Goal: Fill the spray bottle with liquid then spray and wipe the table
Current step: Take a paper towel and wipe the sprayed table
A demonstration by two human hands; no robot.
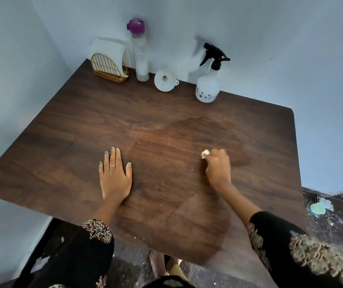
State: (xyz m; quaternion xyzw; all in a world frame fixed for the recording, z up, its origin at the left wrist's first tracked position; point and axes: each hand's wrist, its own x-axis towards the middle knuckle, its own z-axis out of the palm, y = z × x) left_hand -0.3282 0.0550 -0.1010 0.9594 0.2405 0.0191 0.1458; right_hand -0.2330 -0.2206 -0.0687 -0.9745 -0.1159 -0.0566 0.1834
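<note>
On the dark wooden table (66, 146), my right hand (218, 167) is closed around a small wad of white tissue (205, 153) and presses it against the surface. A large damp patch (183, 146) spreads across the middle of the table. My left hand (114, 175) lies flat, fingers spread, holding nothing, left of the patch. The white spray bottle (208, 86) with a black trigger head stands upright at the back, against the wall. A white funnel (164, 80) lies beside it. A tall clear bottle (139, 53) with a purple cap stands further left.
A gold wire napkin holder (108, 68) with white tissues sits in the back left corner. Small white tissue crumbs (171, 203) dot the table. Blue walls close in behind and on the left. The dark floor at right has a pale blue object (317, 208).
</note>
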